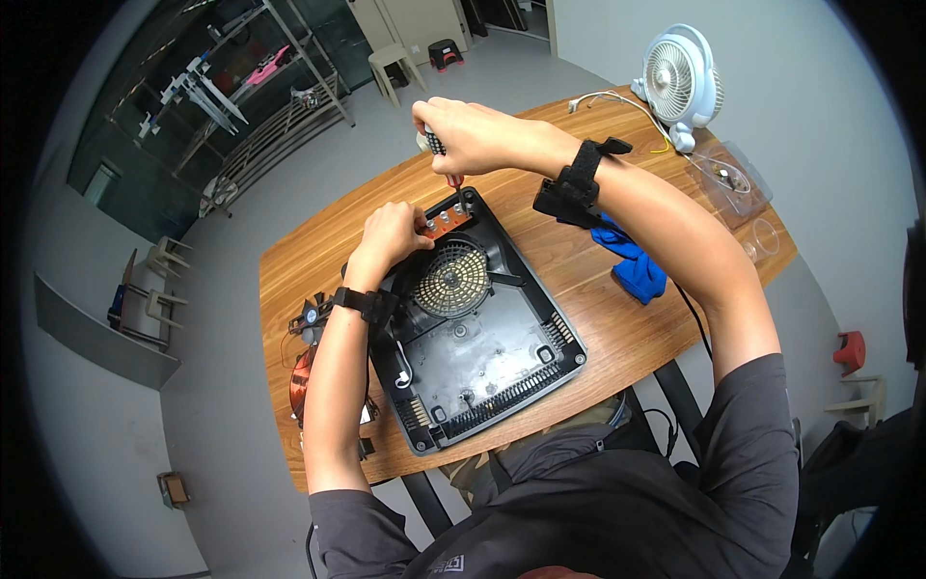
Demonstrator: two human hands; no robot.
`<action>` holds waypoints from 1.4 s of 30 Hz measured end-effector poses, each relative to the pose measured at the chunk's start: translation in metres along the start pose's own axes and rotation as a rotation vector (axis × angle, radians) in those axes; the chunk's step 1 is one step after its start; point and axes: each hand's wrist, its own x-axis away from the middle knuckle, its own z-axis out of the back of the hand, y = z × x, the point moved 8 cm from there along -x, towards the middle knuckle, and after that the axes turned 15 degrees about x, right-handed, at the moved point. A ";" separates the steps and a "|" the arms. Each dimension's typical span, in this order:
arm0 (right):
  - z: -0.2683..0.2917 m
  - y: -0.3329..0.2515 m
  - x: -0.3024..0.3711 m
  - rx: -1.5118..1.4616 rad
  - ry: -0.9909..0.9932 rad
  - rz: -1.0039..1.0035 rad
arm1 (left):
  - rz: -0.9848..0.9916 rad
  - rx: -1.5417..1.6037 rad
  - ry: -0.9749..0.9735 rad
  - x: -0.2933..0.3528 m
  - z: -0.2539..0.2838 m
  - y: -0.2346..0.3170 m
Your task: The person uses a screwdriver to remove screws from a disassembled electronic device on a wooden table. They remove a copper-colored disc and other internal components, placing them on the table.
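Note:
A black plastic appliance shell [482, 338] lies open on the wooden table [579, 280], with a round grille [451, 278] in its middle. At its far edge sits a small brown circuit board [447, 224]. My left hand [391, 232] presses on that board's left end. My right hand [463, 130] grips a screwdriver [446, 166] with a black and red handle, held upright with its tip down at the board.
A blue cloth [637, 265] lies right of the shell. A small white fan [680, 82] and clear plastic containers [733, 183] stand at the far right. Loose parts, a copper coil [301, 381] and a small fan [311, 314], lie at the table's left edge.

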 end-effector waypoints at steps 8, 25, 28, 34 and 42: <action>0.003 -0.001 0.000 0.003 0.026 0.015 | -0.008 0.004 0.006 0.000 0.000 -0.001; 0.000 0.002 0.003 -0.008 -0.005 -0.009 | 0.010 -0.003 -0.004 0.001 0.000 0.002; 0.002 0.003 0.004 -0.006 -0.003 -0.012 | 0.006 -0.007 0.000 0.002 0.001 0.003; 0.007 0.004 0.005 -0.002 0.012 -0.005 | -0.025 -0.029 0.001 0.000 0.000 0.004; 0.020 -0.009 -0.004 -0.009 0.041 0.037 | -0.015 0.035 -0.021 0.004 0.004 0.003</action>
